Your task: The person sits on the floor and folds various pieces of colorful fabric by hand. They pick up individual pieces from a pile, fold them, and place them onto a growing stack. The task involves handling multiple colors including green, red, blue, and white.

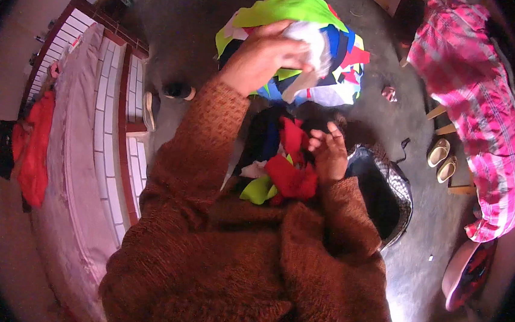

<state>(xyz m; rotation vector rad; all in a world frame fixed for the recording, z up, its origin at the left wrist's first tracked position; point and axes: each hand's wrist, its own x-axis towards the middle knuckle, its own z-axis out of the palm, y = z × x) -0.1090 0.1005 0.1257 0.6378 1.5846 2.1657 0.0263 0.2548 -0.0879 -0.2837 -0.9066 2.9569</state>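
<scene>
Raised over the pile, my left hand [264,57] is closed on a white piece of cloth [313,43] that hangs from its fingers, slightly blurred. Beneath it spreads a heap of cloth scraps [293,11] in bright green, blue, red, white and black. My right hand [330,153] is held lower, just above my lap, with its fingers apart and nothing seen in them. Close to its left lie red cloth scraps [292,174] on my lap, along with a green scrap [258,189] and a small pale one.
An open dark bag with a patterned rim [399,193] stands by my right forearm. Farther right are a pair of sandals [443,158] and a pink plaid cloth [458,68] draped over furniture. White brickwork [106,125] runs along the left, near a dark shoe [178,90].
</scene>
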